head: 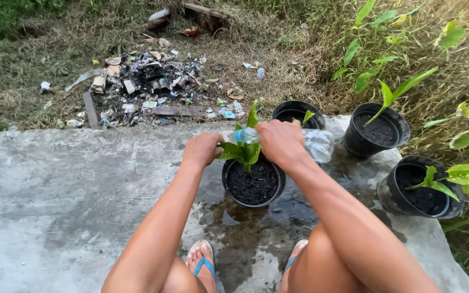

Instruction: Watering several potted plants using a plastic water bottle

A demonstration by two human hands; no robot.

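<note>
On the concrete slab [55,184], a black pot [253,184] with dark soil and a small green plant [245,146] is set between the two hands. The left hand [202,149] is curled shut at the pot's left rim; what it pinches cannot be seen. A clear plastic bottle [310,144] is gripped by the right hand [281,142] and tipped sideways over the plant. Wet patches are seen around the pot. Three more pots [375,130] are placed to the right.
</note>
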